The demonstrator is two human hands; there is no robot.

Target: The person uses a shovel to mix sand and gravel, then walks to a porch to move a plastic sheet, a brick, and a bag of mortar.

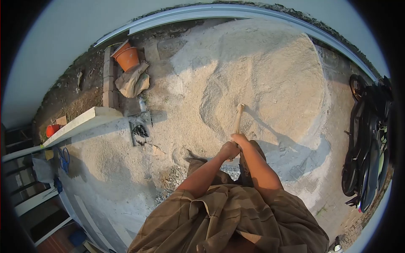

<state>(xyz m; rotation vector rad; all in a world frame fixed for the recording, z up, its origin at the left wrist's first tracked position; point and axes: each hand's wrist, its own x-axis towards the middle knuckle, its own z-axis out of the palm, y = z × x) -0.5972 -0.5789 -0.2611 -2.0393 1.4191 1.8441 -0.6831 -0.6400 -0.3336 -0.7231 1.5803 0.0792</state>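
Both of my hands are closed around the pale wooden handle point(239, 120) of a long tool in front of my legs. My right hand point(239, 139) grips it just above my left hand point(229, 150), close together. The handle's far end meets the pale sand point(274, 80), and its shadow starts there. Whatever head the tool has is hidden, so its kind cannot be told. A ridge with a shaded hollow runs through the sand left of the handle.
An orange bucket point(126, 57) and a crumpled sack point(133, 80) lie at upper left, near a low white wall point(86, 122). Grey gravel point(172, 179) lies by my feet. A motorcycle point(367, 143) stands at right. A smaller sand heap point(103, 158) is at left.
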